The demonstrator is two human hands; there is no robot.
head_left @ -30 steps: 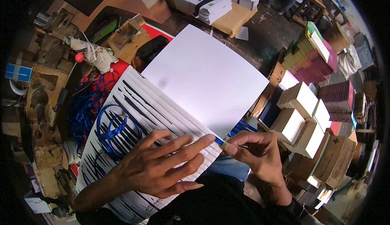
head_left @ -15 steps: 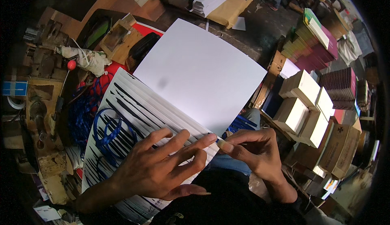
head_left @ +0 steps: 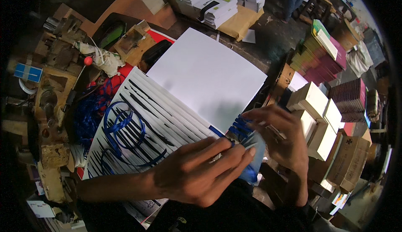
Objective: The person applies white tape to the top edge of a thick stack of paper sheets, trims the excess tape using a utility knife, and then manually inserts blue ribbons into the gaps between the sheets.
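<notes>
A stack of white book blocks point(head_left: 171, 123) with dark gaps lies slanted before me, and a large white sheet or page point(head_left: 209, 73) spreads beyond it. Loops of blue ribbon point(head_left: 140, 127) rest on the stack. A short dark-blue piece point(head_left: 216, 131) shows at the upper edge, by my left fingertips. My left hand point(head_left: 197, 171) is closed at the stack's right corner, its fingers pressed together; what they pinch is hidden. My right hand point(head_left: 282, 135) is raised to the right, blurred, fingers curved and apart. Its fingertips are near several blue ribbon ends point(head_left: 240, 127) hanging past the corner.
At the left stands a worn machine point(head_left: 52, 106) with a red-knobbed lever point(head_left: 88, 61), beside a tangle of blue ribbon point(head_left: 90, 110). Cream-coloured blocks point(head_left: 312, 102), maroon books point(head_left: 347, 98) and a cardboard box point(head_left: 347, 161) are piled at the right. A person's legs point(head_left: 297, 0) show far off.
My right hand has moved up and away from the corner, its fingers loosening from a pinch. My left hand has shifted right to the corner, its spread fingers now drawn together.
</notes>
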